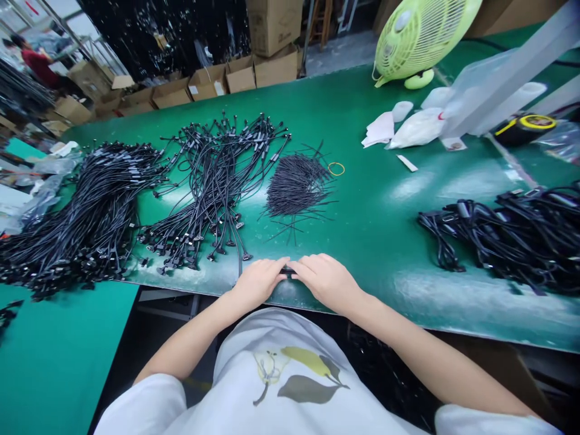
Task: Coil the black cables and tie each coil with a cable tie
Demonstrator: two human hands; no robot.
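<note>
My left hand and my right hand rest at the near edge of the green table, fingertips meeting over a small black cable piece. Both hands pinch it, fingers curled. Just beyond lies a fan of thin black cable ties. Left of that spreads a pile of black cables with connectors, and a denser heap of black cables lies farther left. A bundled mass of black cables sits to the right.
A yellow rubber band lies by the ties. A lime-green fan, plastic bags and a yellow tape measure stand at the back right. Cardboard boxes line the far edge. A person in red is at the far left.
</note>
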